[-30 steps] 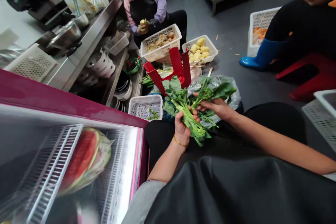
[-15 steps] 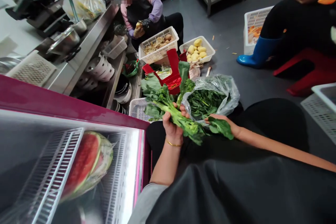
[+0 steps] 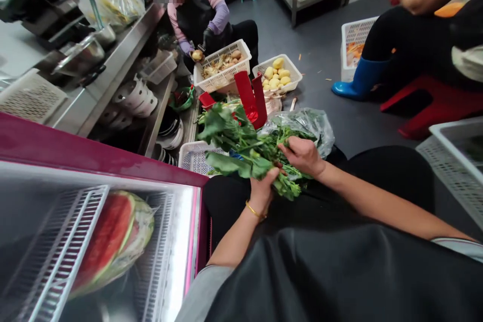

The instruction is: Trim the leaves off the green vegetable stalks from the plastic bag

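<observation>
A bunch of leafy greens (image 3: 230,131) with thick stems and flower buds is in front of me, over my lap. My left hand (image 3: 264,186), with a gold bangle at the wrist, is closed around its stems from below. My right hand (image 3: 304,156) pinches at the right side of the bunch, its fingers closed on a green leaf or stem; the exact part is hidden. Just behind my right hand lies an open clear plastic bag (image 3: 315,123), partly covered by the greens. A white perforated basket (image 3: 194,158) stands beyond my left hand.
An open fridge with a wire shelf (image 3: 81,241) and wrapped cut watermelon (image 3: 109,231) borders my left. Ahead, a person (image 3: 204,10) peels over a white basket (image 3: 222,78), beside a crate of peeled potatoes (image 3: 277,75). A blue-booted person (image 3: 400,45) sits right; a basket (image 3: 456,161) stands nearby.
My right hand has moved up and left from beside the bag to the bunch; the loose leaf it held no longer shows. My left hand has shifted slightly right, tilting the greens.
</observation>
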`<state>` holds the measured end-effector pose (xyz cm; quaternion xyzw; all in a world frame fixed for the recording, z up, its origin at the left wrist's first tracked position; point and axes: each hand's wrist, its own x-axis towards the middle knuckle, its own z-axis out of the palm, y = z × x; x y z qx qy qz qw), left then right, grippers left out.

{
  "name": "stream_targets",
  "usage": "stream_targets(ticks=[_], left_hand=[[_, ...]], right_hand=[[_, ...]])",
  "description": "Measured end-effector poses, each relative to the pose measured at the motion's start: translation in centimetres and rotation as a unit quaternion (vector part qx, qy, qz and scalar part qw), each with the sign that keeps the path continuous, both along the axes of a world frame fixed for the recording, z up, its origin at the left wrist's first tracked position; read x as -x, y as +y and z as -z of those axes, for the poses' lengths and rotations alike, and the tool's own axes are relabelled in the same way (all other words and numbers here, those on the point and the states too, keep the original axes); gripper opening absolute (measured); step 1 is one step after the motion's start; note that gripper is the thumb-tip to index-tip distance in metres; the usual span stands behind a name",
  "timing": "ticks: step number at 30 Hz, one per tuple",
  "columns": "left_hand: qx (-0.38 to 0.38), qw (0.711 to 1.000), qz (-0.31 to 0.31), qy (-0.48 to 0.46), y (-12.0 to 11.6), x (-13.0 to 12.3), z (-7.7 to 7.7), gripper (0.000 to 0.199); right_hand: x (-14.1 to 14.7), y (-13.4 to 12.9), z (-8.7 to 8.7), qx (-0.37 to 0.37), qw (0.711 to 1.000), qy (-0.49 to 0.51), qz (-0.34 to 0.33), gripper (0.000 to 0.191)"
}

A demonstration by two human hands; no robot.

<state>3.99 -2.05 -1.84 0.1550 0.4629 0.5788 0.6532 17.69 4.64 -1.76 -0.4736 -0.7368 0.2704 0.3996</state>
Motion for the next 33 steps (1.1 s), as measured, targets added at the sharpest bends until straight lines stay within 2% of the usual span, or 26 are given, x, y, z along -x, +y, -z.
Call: stream_targets(ticks=[2,3,5,8,10,12,13,15,17,18,21,24,26,27,29,31,33], left_hand=[[0.012,0.998,0.018,-0.066,0.4,0.3,-0.4,0.023],[0.024,0.994,0.024,-0.103,0.5,0.6,-0.6,0.025],[0.043,0.984,0.033,-0.168,0.8,1.0,-1.0,0.029],[0.053,0.967,0.071,-0.237,0.7,1.0,-1.6,0.030],[0.070,0.957,0.106,-0.260,0.6,0.5,-1.9,0.031],[0.090,0.955,0.128,-0.252,0.5,-0.2,-1.9,0.032],[0.092,0.958,0.130,-0.240,0.5,-0.5,-1.8,0.033],[0.080,0.968,0.119,-0.208,0.5,-1.0,-1.5,0.032],[0.063,0.977,0.100,-0.177,0.5,-1.3,-1.0,0.030],[0.060,0.980,0.094,-0.164,0.5,-1.4,-0.9,0.029],[0.061,0.983,0.077,-0.157,0.6,-1.3,-0.6,0.027],[0.067,0.982,0.062,-0.168,0.7,-0.9,-0.4,0.028],[0.085,0.978,0.078,-0.175,0.8,-0.9,0.0,0.029],[0.096,0.975,0.091,-0.181,0.9,-1.1,0.2,0.029],[0.107,0.967,0.117,-0.198,0.9,-1.5,0.5,0.028],[0.101,0.962,0.132,-0.217,0.8,-2.0,0.6,0.029],[0.089,0.960,0.131,-0.230,0.6,-2.3,0.4,0.031]], right_hand=[[-1.3,-1.5,1.3,-0.099,0.989,-0.071,-0.087,0.037],[-2.3,-2.1,1.7,-0.105,0.981,-0.089,-0.140,0.034],[-4.3,-2.6,2.1,-0.049,0.976,-0.075,-0.200,0.029],[-6.2,-1.8,1.1,0.134,0.973,0.072,-0.175,0.031],[-6.1,-0.8,0.0,0.228,0.945,0.188,-0.141,0.038],[-5.1,-0.1,-1.0,0.260,0.927,0.245,-0.112,0.040],[-4.5,0.2,-1.3,0.254,0.933,0.241,-0.088,0.038],[-3.3,0.5,-1.5,0.192,0.966,0.174,-0.010,0.035],[-2.6,0.5,-1.0,0.082,0.994,0.053,0.052,0.037],[-2.5,0.4,-0.5,0.023,0.997,-0.011,0.070,0.038],[-3.6,-0.4,1.3,-0.116,0.977,-0.171,0.056,0.038],[-6.3,-1.8,3.3,-0.210,0.943,-0.257,-0.030,0.031],[-8.0,-2.5,4.2,-0.234,0.927,-0.281,-0.079,0.027],[-8.4,-2.7,4.4,-0.235,0.925,-0.286,-0.081,0.026],[-8.3,-2.6,4.0,-0.231,0.935,-0.268,-0.032,0.026],[-6.9,-2.1,3.0,-0.228,0.950,-0.212,0.038,0.028],[-5.1,-1.9,2.2,-0.220,0.961,-0.155,0.057,0.028]])
